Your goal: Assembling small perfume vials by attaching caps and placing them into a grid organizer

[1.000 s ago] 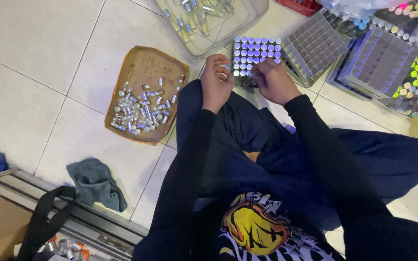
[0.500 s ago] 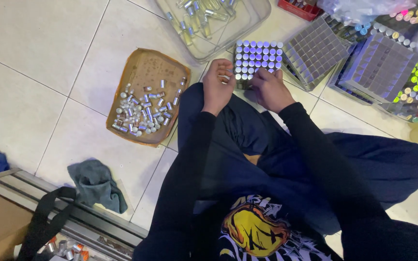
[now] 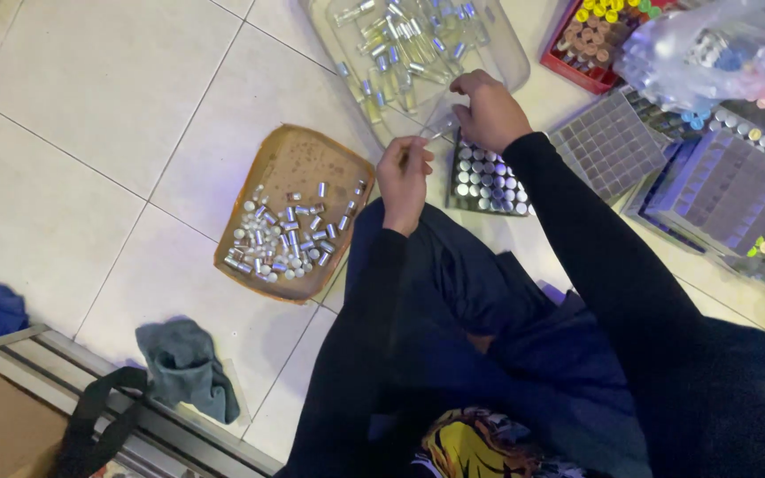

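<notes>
I see my left hand [image 3: 403, 180] at centre frame pinching a small clear vial [image 3: 436, 133], just above the brown tray [image 3: 298, 164] of silver caps [image 3: 283, 241]. My right hand [image 3: 490, 111], fingers curled, touches the vial's other end over the grid rack [image 3: 487, 181], below the clear bin [image 3: 506, 49] at top.

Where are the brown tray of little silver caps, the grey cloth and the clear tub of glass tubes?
brown tray [image 3: 298, 159], head view, bare inner floor.
grey cloth [image 3: 183, 363], head view, middle.
clear tub [image 3: 513, 55], head view, right rim.
</notes>
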